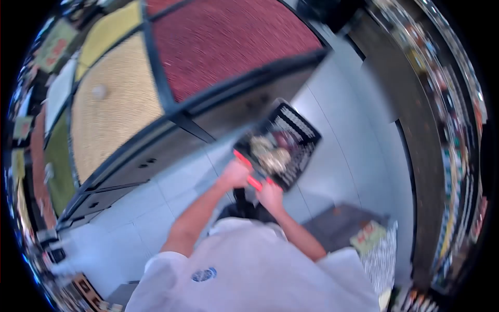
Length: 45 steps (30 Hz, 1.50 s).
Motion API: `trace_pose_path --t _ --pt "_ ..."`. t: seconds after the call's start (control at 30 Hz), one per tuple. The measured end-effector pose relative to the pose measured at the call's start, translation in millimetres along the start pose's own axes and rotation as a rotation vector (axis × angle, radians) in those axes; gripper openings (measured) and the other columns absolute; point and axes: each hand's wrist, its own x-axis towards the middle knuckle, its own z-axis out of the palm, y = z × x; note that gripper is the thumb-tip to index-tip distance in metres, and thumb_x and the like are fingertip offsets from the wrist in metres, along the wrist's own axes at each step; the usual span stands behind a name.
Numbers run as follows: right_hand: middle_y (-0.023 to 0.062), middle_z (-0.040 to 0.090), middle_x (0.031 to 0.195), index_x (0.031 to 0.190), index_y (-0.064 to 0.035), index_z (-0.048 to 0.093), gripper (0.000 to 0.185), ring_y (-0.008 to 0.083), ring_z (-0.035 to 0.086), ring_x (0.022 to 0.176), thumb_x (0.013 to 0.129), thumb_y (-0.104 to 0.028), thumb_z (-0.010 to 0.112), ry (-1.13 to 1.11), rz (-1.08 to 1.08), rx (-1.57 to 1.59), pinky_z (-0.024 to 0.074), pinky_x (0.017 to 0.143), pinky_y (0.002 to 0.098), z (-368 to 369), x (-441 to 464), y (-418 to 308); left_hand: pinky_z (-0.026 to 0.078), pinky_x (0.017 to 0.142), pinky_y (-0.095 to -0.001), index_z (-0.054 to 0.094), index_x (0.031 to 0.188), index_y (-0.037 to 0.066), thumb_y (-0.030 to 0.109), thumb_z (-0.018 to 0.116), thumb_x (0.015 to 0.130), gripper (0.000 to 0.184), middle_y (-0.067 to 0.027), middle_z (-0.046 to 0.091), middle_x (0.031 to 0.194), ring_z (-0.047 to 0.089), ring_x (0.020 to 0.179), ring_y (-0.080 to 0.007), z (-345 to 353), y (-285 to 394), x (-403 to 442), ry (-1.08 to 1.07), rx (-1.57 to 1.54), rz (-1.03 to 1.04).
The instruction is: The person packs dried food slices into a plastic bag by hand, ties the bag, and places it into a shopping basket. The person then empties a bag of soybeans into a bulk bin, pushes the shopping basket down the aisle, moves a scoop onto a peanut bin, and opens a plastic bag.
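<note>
Both my hands grip the red handle [254, 182] of what looks like a small shopping cart [307, 151]. My left hand [237, 173] is closed around the handle's left part. Farther right along the handle, my right hand [270, 196] is closed on it too. A black panel with white print shows in front of the hands, with pale and dark red shapes [273, 155] in its middle. Blur hides whether these are a printed picture or goods in the cart.
Large dark-framed bins with red [234, 41], beige [117, 104] and yellow grain-like goods stand ahead and left. Blurred stocked shelves [442, 104] run along the right. Pale floor tiles [332, 161] lie between. Near my right side is a grey stand [332, 226] with a sign.
</note>
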Motion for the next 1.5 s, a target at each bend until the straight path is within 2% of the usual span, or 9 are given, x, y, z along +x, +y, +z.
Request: trace_pose_path --t 0.23,0.83,0.97,1.07,1.1,1.23,1.3,1.4,1.5 --pt "0.0176 0.064 0.063 0.078 -0.0065 0.065 0.02 0.0338 0.066 0.06 0.075 -0.026 0.067 0.064 -0.004 -0.003 0.0535 0.058 0.0459 13 1 -4 0.05 0.076 -0.0378 0.062 0.071 0.009 0.015 0.067 0.058 0.015 -0.0106 0.066 0.075 0.065 0.076 -0.0279 -14 -3 -7 0.106 -0.027 0.048" --pt "0.0238 0.066 0.074 0.092 -0.0015 0.061 0.024 0.0428 0.065 0.072 0.08 -0.022 0.064 -0.09 0.143 0.398 0.0525 0.068 0.0518 39 72 -84 0.042 0.086 -0.033 0.068 0.072 0.007 0.013 0.066 0.066 0.009 -0.007 0.063 0.077 0.061 0.088 -0.0205 -77 -94 17 -0.084 0.218 0.188" --pt "0.0208 0.065 0.075 0.092 0.0001 0.059 0.029 0.0339 0.066 0.071 0.081 -0.025 0.067 -0.198 0.096 0.564 0.0529 0.069 0.0456 48 70 -82 0.041 0.085 -0.032 0.069 0.074 0.009 0.012 0.065 0.066 0.01 -0.0049 0.063 0.076 0.06 0.087 -0.0185 -81 -93 15 -0.152 0.248 0.196" --pt "0.011 0.062 0.078 0.094 0.0024 0.058 0.029 0.0176 0.061 0.07 0.092 -0.027 0.058 -0.392 -0.048 1.115 0.0514 0.066 0.031 61 89 -37 0.04 0.084 -0.0323 0.068 0.074 0.01 0.01 0.064 0.066 0.009 -0.004 0.062 0.075 0.059 0.086 -0.0184 -84 -96 19 -0.137 0.25 0.24" --pt "0.0083 0.064 0.076 0.09 0.0011 0.061 0.035 0.0143 0.062 0.067 0.095 -0.032 0.053 -0.457 0.169 1.458 0.0501 0.062 0.0283 76 102 -5 0.04 0.084 -0.0325 0.068 0.073 0.01 0.01 0.064 0.066 0.008 -0.0041 0.061 0.075 0.058 0.086 -0.0186 -84 -96 21 -0.122 0.242 0.255" --pt "0.0093 0.066 0.073 0.09 -0.0005 0.065 0.017 0.0144 0.063 0.062 0.089 -0.013 0.052 0.171 0.561 0.713 0.0507 0.057 0.0269 149 177 165 0.041 0.087 -0.0335 0.063 0.068 0.009 0.008 0.064 0.064 0.004 -0.0042 0.057 0.07 0.056 0.082 -0.0203 -87 -96 30 -0.181 0.185 0.254" --pt "0.0093 0.066 0.074 0.089 -0.0009 0.064 0.018 0.0166 0.063 0.061 0.085 -0.002 0.046 0.083 0.891 1.091 0.052 0.054 0.0285 141 210 209 0.043 0.086 -0.0355 0.061 0.066 0.008 0.007 0.064 0.062 0.005 -0.0042 0.054 0.068 0.055 0.08 -0.0216 -84 -99 35 -0.162 0.148 0.264" --pt "0.0104 0.065 0.067 0.083 -0.0028 0.064 0.019 0.0179 0.064 0.057 0.086 -0.01 0.047 -0.026 0.769 0.588 0.0528 0.055 0.0299 291 264 327 0.047 0.081 -0.0381 0.063 0.069 0.005 0.007 0.065 0.059 0.011 -0.0037 0.049 0.066 0.054 0.076 -0.0239 -80 -101 42 -0.122 0.042 0.235" --pt "0.0146 0.067 0.071 0.083 0.0017 0.068 0.028 0.0248 0.069 0.063 0.085 -0.021 0.051 -0.218 0.83 0.36 0.0542 0.061 0.037 328 296 345 0.05 0.076 -0.038 0.065 0.071 0.005 0.007 0.065 0.056 0.015 -0.0024 0.048 0.064 0.054 0.071 -0.0222 -71 -106 45 -0.145 0.034 0.194"
